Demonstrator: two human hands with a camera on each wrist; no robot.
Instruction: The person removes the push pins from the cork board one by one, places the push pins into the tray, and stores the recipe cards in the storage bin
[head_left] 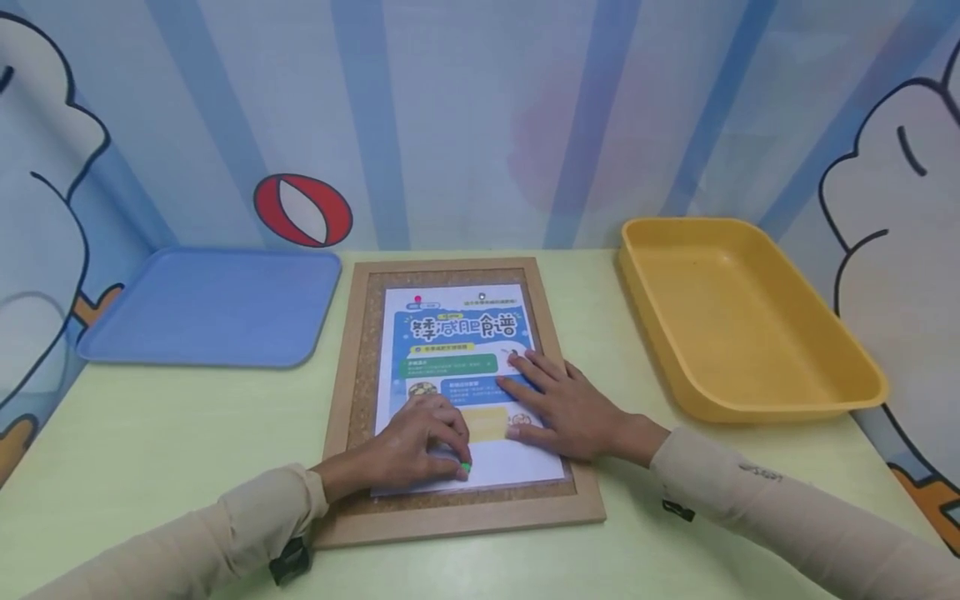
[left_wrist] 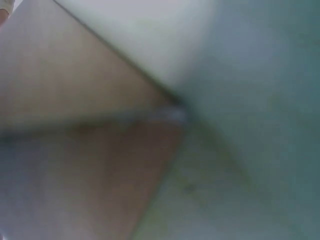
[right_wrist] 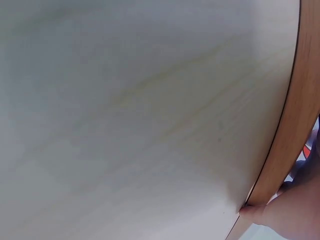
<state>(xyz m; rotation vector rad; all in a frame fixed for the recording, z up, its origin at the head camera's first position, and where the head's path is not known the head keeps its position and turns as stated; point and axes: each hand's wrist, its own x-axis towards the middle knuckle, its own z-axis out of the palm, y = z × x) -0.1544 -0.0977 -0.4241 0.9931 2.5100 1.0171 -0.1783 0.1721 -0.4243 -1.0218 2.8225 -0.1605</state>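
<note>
A printed sheet (head_left: pixel 444 340) with blue and green sections and Chinese lettering lies on a wood-framed cork board (head_left: pixel 362 337). Near its top edge sit a red push pin (head_left: pixel 417 299) and a small pale pin (head_left: pixel 482 296). My left hand (head_left: pixel 418 440) pinches a green push pin (head_left: pixel 466 467) against the white lower part of the sheet; the pin's point is hidden. Spread across the sheet's right side, my right hand (head_left: pixel 566 410) rests with fingers extended. In the right wrist view its edge touches the wooden frame (right_wrist: pixel 287 135). The left wrist view is blurred and shows a frame corner (left_wrist: pixel 145 95).
A blue tray (head_left: pixel 213 308) lies at the back left of the pale table (head_left: pixel 187 433). A deep yellow tray (head_left: pixel 765 325) stands to the right of the board. Behind the table hangs a striped, printed backdrop (head_left: pixel 480 125).
</note>
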